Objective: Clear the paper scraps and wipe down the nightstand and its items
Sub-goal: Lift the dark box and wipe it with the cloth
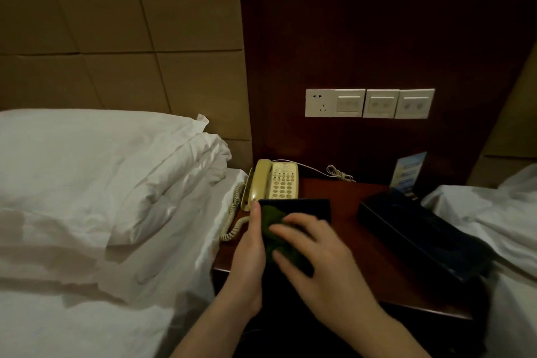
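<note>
Green cloth (pixel 277 229): soft, light, bunched against a flat dark folder (pixel 302 208), stiff and slick by the look. Left hand (pixel 247 259) clamps the folder's edge; right hand (pixel 316 253) presses the cloth, fingers spread. Above the bench (pixel 343 200) front; telephone (pixel 276 183) close behind, black box (pixel 412 227) right, open room between.

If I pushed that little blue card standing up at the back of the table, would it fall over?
Probably, yes. The blue card stands upright on a narrow base by the wall, so a nudge would likely tip it. It looks thin and light, so it would probably slide or topple without hurting the nightstand.
</note>
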The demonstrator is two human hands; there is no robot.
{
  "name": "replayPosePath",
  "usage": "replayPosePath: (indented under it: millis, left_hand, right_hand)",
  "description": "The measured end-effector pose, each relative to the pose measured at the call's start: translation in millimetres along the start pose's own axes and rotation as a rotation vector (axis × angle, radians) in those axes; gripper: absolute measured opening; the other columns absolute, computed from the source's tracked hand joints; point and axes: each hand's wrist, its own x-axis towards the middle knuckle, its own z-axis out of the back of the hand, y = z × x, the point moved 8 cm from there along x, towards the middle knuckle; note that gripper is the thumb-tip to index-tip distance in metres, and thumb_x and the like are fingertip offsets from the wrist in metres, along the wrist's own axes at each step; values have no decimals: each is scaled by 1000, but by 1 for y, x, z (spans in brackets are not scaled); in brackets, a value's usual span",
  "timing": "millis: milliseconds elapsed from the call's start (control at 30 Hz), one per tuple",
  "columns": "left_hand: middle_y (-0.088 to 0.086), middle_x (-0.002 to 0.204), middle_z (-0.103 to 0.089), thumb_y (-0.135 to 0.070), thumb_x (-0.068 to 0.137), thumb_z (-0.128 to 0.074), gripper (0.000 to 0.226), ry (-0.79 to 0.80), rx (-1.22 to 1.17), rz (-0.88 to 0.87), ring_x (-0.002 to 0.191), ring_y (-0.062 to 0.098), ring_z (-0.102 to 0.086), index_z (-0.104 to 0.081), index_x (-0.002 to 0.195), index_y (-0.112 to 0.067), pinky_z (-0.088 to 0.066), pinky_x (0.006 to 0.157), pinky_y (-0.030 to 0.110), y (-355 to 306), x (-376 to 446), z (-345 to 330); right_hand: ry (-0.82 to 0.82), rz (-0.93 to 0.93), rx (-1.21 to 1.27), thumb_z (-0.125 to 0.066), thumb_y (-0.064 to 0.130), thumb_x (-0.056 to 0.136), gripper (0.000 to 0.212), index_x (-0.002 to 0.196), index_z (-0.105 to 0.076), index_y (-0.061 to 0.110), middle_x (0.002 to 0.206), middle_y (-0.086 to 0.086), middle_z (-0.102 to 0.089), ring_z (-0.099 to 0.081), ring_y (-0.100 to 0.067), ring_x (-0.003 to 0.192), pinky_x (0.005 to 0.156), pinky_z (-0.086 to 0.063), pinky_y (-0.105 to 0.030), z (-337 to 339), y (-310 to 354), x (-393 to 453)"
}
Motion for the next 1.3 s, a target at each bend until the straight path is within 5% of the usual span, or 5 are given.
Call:
replayPosePath:
  millis: [400, 600, 800, 1067, 1300]
  left_hand:
    - [15, 111, -80, -81, 88, -52, 77, -1, -45, 61, 97, 31, -79, -71, 131, -20, -61, 72, 37, 6, 10, 7]
    - [10, 123, -77, -89, 75, -62, 77, 21, -52, -60, 111, 29, -76, -73, 128, -34, -58, 101, 51, -9, 5, -15]
    - [13, 101, -82, -76, 94, -47, 71, 129, -45, -60, 83, 25, -81, -74, 125, -17, -62, 57, 32, -28, 3, -22]
    - [11, 115, -80, -76, 89, -55, 65, 100, -17, -62, 106, 28, -77, -76, 125, -26, -61, 92, 45, -19, -10, -35]
    - [4, 113, -81, -81, 91, -48, 72, 58, 23, -47, 102, 21, -79, -70, 134, -27, -63, 81, 36, -17, -18, -7]
  right_hand:
    - [-209, -139, -40, -71, 31, 93, 45, 137, -61, 31, 133, 18, -47, -44, 1, 120, 102, -43, -18, 36, -29, 1]
    - [-57, 46, -62, -66, 32, 96, 43, 139, -59, 30, 140, 13, -46, -43, -5, 124, 100, -30, -7, 28, 10, 14]
    - [-320, -93, -75, -75, 24, 91, 42, 132, -67, 24, 130, 10, -56, -51, -8, 121, 102, -41, -18, 76, -23, 17]
    - [-233, 45, -73, -66, 28, 92, 42, 134, -65, 25, 135, 7, -54, -50, -9, 121, 100, -42, -19, 60, 10, 9]
    - [-331, -134, -91, -74, 23, 90, 42, 132, -67, 21, 130, 7, -57, -53, -10, 117, 99, -48, -28, 61, -31, -13]
